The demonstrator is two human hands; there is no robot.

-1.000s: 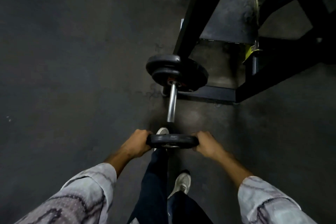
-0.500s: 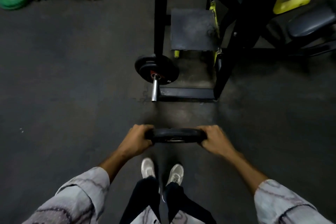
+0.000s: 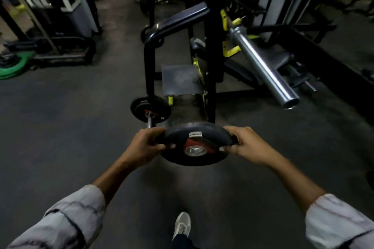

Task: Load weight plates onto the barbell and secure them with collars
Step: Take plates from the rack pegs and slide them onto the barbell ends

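One black plate (image 3: pixel 195 143) hangs over the floor (image 3: pixel 60 127), its bore tilted up, likely readied for the bare bar end (image 3: pixel 267 66) to the right. The left hand (image 3: pixel 144 145) and right hand (image 3: pixel 245 145) clasp opposite rims. Two plates (image 3: pixel 149 108) sit on a low peg

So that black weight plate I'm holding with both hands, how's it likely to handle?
The weight plate probably feels heavy for its size: both the left hand and right hand grip its rim. It looks rigid, not floppy. Being round, it would likely roll if set on edge.
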